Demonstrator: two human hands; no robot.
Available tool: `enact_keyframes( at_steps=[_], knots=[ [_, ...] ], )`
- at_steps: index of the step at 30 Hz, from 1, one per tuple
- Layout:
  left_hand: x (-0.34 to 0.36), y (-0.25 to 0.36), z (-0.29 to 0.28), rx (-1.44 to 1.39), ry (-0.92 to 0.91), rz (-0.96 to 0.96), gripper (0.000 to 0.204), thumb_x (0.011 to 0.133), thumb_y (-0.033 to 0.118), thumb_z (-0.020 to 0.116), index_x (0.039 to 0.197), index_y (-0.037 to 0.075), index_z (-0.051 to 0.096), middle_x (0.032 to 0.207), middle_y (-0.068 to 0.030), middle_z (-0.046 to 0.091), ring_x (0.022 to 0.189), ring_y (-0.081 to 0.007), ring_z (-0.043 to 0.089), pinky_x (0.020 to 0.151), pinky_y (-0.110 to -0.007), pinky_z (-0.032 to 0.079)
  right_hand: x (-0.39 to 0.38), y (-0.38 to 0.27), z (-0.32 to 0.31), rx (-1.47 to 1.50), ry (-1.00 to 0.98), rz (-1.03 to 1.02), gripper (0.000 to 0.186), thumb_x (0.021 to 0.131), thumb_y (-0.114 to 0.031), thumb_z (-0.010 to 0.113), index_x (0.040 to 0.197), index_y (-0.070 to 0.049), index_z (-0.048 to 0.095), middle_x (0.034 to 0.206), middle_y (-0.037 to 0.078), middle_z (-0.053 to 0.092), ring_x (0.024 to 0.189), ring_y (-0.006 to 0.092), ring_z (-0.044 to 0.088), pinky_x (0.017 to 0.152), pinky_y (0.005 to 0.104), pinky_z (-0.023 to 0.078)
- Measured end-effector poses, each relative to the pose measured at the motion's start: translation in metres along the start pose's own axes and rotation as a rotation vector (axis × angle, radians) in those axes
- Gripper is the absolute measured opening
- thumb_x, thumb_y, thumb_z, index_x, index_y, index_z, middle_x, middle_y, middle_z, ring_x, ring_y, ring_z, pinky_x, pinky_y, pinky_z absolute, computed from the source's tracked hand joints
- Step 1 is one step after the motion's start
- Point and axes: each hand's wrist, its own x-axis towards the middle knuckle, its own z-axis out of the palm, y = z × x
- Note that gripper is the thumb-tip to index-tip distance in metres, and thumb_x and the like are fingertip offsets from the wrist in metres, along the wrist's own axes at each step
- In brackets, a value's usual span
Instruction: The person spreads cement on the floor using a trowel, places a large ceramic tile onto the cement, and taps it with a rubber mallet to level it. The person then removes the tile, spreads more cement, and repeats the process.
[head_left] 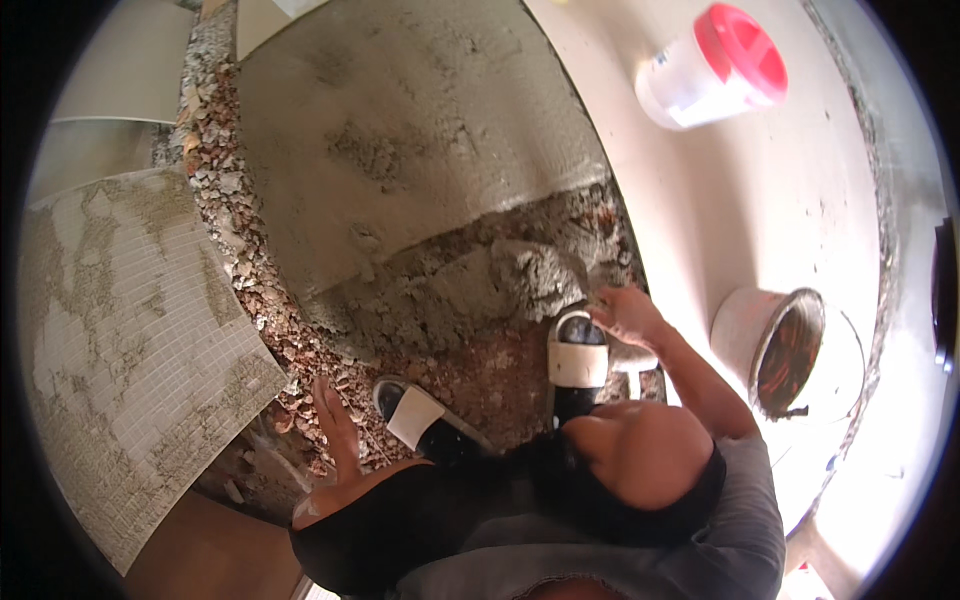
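Observation:
My right hand (625, 314) reaches down just beyond the toe of my right slipper, fingers curled. A lump of wet grey mortar (540, 278) lies right beside its fingertips. Whatever those fingers grip is hidden. My left hand (338, 428) hangs low over the broken rubble (300, 345), its fingers stretched out and nothing in them. In front of me spreads a smoothed grey mortar bed (420, 110), with a rough, ragged near edge. Reddish rubble shows between that edge and my slippers (578, 365). A pale object with a handle (634, 368) lies beside the right slipper, partly covered by my arm.
A pale bucket with a red lid (745, 55) stands at the far right on light tiles (680, 190). Nearer, a dirty bucket (790, 350) lies tipped, its mouth facing right. To the left are a mortar-smeared gridded sheet (150, 340) and a rubble strip (215, 190).

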Motion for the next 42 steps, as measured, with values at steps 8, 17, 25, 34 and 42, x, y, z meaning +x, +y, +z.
enact_keyframes(
  at_steps=[8, 17, 25, 34, 42],
  knots=[
    [0.016, -0.004, -0.007, -0.003, 0.018, 0.009, 0.061, 0.101, 0.046, 0.034, 0.146, 0.006, 0.028, 0.146, -0.0170, 0.035, 0.136, -0.0310, 0.032, 0.111, -0.042, 0.028, 0.012, -0.025, -0.026, 0.400, -0.403, 0.119, 0.038, 0.090, -0.038, 0.062, 0.093, 0.000, 0.063, 0.074, 0.007, 0.062, 0.066, 0.0147, 0.060, 0.058, 0.0308, 0.050],
    [0.004, -0.029, -0.016, -0.059, 0.070, -0.120, 0.059, 0.101, 0.044, 0.034, 0.146, 0.005, 0.028, 0.144, -0.0165, 0.039, 0.133, -0.0293, 0.037, 0.108, -0.041, 0.031, 0.100, -0.107, -0.109, 0.157, 0.264, 0.048, 0.033, 0.094, -0.037, 0.049, 0.096, -0.004, 0.055, 0.084, 0.013, 0.060, 0.076, 0.0229, 0.060, 0.068, 0.0411, 0.050],
    [-0.008, -0.062, -0.033, -0.094, 0.192, -0.177, 0.053, 0.102, 0.036, 0.036, 0.143, 0.003, 0.033, 0.142, -0.0175, 0.042, 0.131, -0.0283, 0.039, 0.108, -0.037, 0.030, 0.189, -0.141, -0.189, -0.133, 0.573, 0.056, 0.044, 0.095, -0.046, 0.037, 0.095, -0.005, 0.054, 0.091, 0.019, 0.063, 0.086, 0.0329, 0.061, 0.080, 0.0485, 0.046],
    [-0.015, -0.058, -0.034, -0.072, 0.196, -0.294, 0.048, 0.103, 0.030, 0.034, 0.141, 0.001, 0.034, 0.139, -0.0170, 0.044, 0.130, -0.0268, 0.040, 0.108, -0.037, 0.029, 0.294, -0.145, -0.234, -0.588, 0.372, 0.039, 0.048, 0.094, -0.052, 0.038, 0.106, -0.010, 0.058, 0.091, 0.016, 0.066, 0.092, 0.0343, 0.064, 0.083, 0.0501, 0.048],
    [-0.020, -0.066, -0.039, -0.062, 0.181, -0.301, 0.050, 0.103, 0.031, 0.033, 0.143, 0.001, 0.031, 0.140, -0.0188, 0.044, 0.131, -0.0277, 0.039, 0.109, -0.039, 0.027, 0.307, -0.139, -0.293, 0.122, 0.146, 0.305, 0.036, 0.092, -0.041, 0.047, 0.081, -0.008, 0.055, 0.059, 0.004, 0.053, 0.051, 0.0175, 0.054, 0.048, 0.0358, 0.045]
  ],
)
